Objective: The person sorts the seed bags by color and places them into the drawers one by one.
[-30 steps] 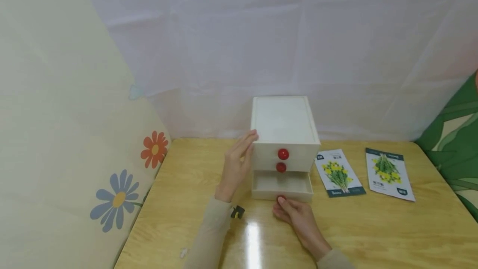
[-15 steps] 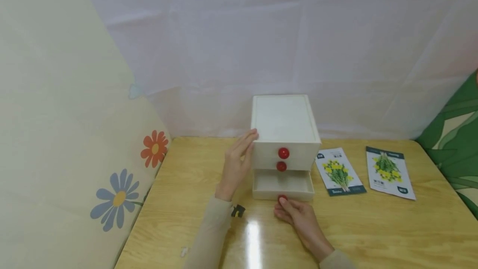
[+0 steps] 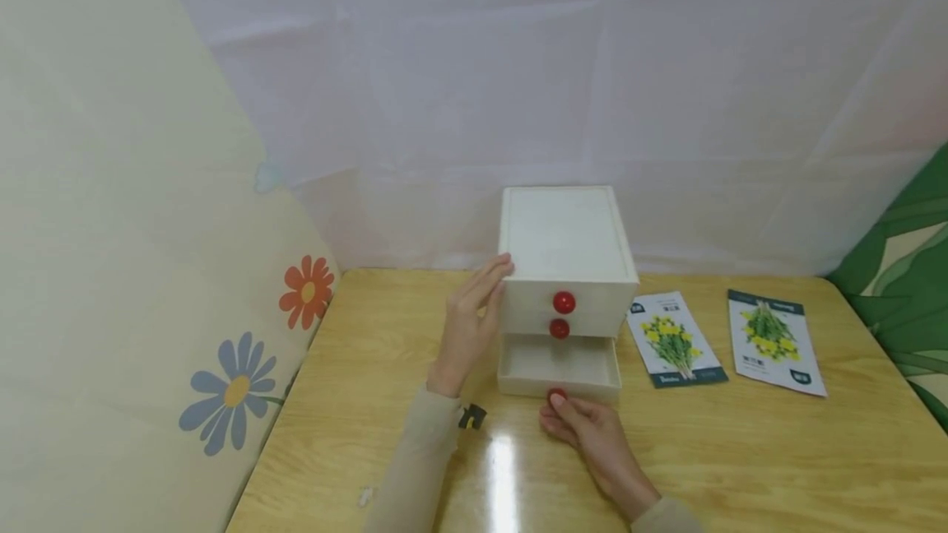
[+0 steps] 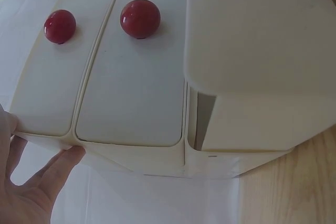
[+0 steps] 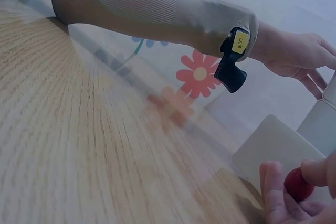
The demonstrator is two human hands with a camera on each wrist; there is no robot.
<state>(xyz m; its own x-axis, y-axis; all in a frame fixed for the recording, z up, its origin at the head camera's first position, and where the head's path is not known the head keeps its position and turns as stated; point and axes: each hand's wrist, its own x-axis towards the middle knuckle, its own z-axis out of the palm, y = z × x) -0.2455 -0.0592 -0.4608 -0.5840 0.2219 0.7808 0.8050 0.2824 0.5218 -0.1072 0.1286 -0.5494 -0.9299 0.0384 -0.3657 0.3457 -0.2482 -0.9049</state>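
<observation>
A white cabinet of three stacked drawers [image 3: 564, 233] stands upright on a wood-grain table [image 3: 741, 451], near the table's far edge and right of its middle. Its drawer fronts face the person, turned very slightly, if at all. The bottom drawer [image 3: 560, 363] is pulled partly out toward the person; its front panel's long axis runs left to right, and its visible inside is bare. The upper two drawers are closed, each with a round red knob.

The hands are apart. The right hand [image 3: 595, 442] pinches the bottom red knob [image 3: 557, 396] between thumb and fingers. The left hand [image 3: 467, 334], fingers extended, rests against the cabinet's left side near its top front corner. A black device with a yellow label [image 5: 239, 42] sits on the left sleeve.

To the cabinet's right lie two packets printed with yellow flowers. The nearer packet [image 3: 672, 344] slants from far left to near right, flower heads pointing away; the outer packet [image 3: 775, 344] slants similarly, flower heads pointing toward the person.
</observation>
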